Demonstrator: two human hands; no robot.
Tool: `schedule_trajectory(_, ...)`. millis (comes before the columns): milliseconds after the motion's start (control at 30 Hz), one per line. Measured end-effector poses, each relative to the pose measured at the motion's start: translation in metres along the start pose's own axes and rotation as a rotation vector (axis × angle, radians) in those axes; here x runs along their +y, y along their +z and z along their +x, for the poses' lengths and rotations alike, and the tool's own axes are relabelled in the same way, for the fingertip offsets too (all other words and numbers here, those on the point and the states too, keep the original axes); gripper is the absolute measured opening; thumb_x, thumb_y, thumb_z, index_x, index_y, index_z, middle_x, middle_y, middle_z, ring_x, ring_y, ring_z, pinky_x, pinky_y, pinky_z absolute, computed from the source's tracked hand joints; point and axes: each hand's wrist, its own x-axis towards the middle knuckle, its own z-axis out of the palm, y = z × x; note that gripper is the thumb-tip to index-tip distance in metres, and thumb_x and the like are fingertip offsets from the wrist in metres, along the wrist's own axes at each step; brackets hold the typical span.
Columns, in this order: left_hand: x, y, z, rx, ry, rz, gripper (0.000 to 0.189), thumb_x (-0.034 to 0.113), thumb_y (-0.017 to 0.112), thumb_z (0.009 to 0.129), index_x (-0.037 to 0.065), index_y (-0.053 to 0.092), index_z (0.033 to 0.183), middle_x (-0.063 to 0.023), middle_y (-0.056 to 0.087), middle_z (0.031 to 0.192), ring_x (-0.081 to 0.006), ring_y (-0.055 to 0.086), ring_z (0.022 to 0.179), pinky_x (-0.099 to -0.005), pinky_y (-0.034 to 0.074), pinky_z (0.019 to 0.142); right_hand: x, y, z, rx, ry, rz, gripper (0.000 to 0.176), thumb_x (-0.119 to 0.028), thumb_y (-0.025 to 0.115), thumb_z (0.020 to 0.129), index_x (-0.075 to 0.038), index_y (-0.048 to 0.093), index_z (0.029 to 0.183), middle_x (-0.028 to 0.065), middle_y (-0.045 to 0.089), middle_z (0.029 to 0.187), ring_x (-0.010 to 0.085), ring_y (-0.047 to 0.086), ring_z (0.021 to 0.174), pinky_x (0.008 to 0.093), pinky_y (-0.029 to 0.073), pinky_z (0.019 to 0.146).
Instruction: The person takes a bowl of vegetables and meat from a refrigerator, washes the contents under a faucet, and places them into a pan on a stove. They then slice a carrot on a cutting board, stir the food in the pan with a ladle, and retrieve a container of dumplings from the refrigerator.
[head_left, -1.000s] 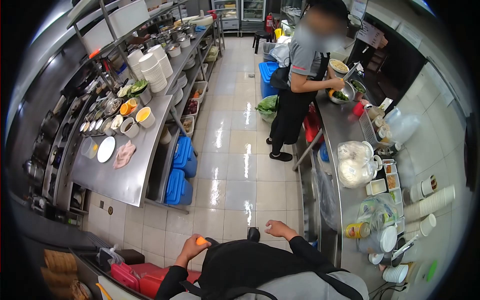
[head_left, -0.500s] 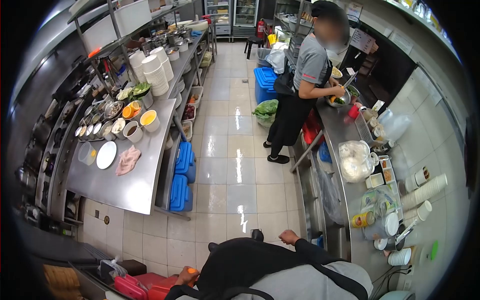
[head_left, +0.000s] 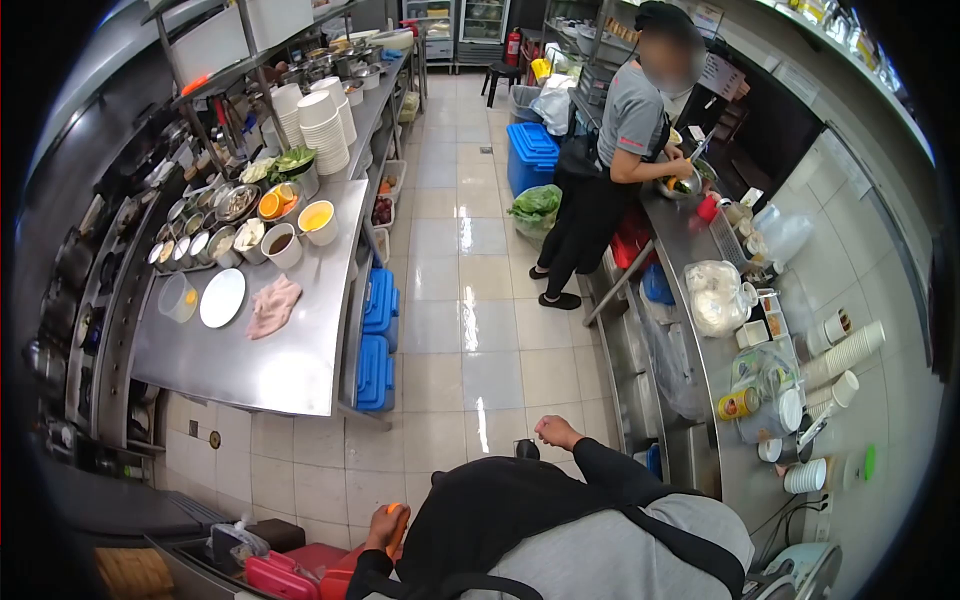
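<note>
My left hand [head_left: 385, 528] is closed around an orange object [head_left: 398, 530], possibly a carrot, low in the view beside my dark apron. My right hand [head_left: 557, 433] hangs over the tiled floor in front of me, its fingers curled, holding nothing that I can make out. Left of me stands a steel table [head_left: 290, 375] with a white plate [head_left: 222, 298], a pink cloth [head_left: 273, 306] and a cup of yellow liquid [head_left: 317, 222]. Red containers [head_left: 285, 574] are just left of my left hand.
A person [head_left: 632, 150] in a dark cap works over a metal bowl [head_left: 678, 184] at the right counter [head_left: 690, 330]. Blue bins [head_left: 376, 373] stand under the left table. A bag of leafy greens [head_left: 537, 208] sits on the aisle floor [head_left: 435, 320].
My left hand has risen with the orange object, which shows more now. My right hand has moved up and left. The view has shifted forward along the aisle.
</note>
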Motion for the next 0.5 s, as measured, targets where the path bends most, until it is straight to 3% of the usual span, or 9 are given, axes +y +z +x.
schedule_trajectory(167, -0.011, -0.005, -0.031, 0.096, -0.239, -0.150, 0.041, 0.030, 0.072, 0.085, -0.004, 0.059, 0.104, -0.0114, 0.064, 0.082, -0.0244, 0.064, 0.062, -0.0349, 0.053, 0.056, 0.006, 0.009, -0.004, 0.021, 0.021, -0.131, 0.024, -0.027, 0.064, 0.087, -0.002, 0.065, 0.088, 0.0070, 0.065, 0.074, 0.0164, 0.062, 0.062, 0.0310, 0.050, 0.055)
schedule_trajectory(267, -0.035, -0.004, -0.031, 0.168, -0.154, -0.194, 0.046, 0.018, 0.076, 0.079, -0.005, 0.052, 0.109, -0.0085, 0.057, 0.082, -0.0201, 0.062, 0.072, -0.0333, 0.052, 0.060, 0.031, 0.014, 0.015, 0.152, -0.071, -0.207, 0.024, -0.025, 0.065, 0.085, -0.001, 0.065, 0.087, 0.0082, 0.065, 0.073, 0.0174, 0.063, 0.062, 0.0321, 0.051, 0.057)
schedule_trajectory(333, -0.049, -0.008, -0.032, 0.167, -0.166, -0.128, 0.046, 0.018, 0.078, 0.077, -0.007, 0.053, 0.107, -0.0090, 0.059, 0.083, -0.0189, 0.062, 0.073, -0.0327, 0.053, 0.061, 0.043, 0.014, 0.016, 0.316, -0.127, -0.258, 0.024, -0.024, 0.064, 0.083, 0.000, 0.065, 0.084, 0.0101, 0.065, 0.071, 0.0192, 0.064, 0.062, 0.0336, 0.051, 0.059)
schedule_trajectory(400, -0.052, -0.017, -0.029, 0.186, -0.181, -0.065, 0.045, 0.018, 0.079, 0.075, -0.008, 0.055, 0.104, -0.0094, 0.061, 0.083, -0.0178, 0.063, 0.075, -0.0321, 0.053, 0.063, 0.048, 0.014, 0.015, 0.328, -0.136, -0.301, 0.023, -0.023, 0.064, 0.082, 0.000, 0.065, 0.082, 0.0105, 0.065, 0.069, 0.0199, 0.064, 0.061, 0.0343, 0.051, 0.059)
schedule_trajectory(500, -0.043, -0.020, -0.033, 0.038, -0.207, -0.096, 0.039, 0.018, 0.074, 0.079, -0.008, 0.057, 0.102, -0.0124, 0.065, 0.086, -0.0195, 0.066, 0.078, -0.0310, 0.053, 0.067, 0.051, 0.011, 0.025, 0.327, -0.159, -0.373, 0.018, -0.021, 0.063, 0.079, -0.003, 0.066, 0.075, 0.0094, 0.063, 0.062, 0.0211, 0.063, 0.057, 0.0354, 0.051, 0.059)
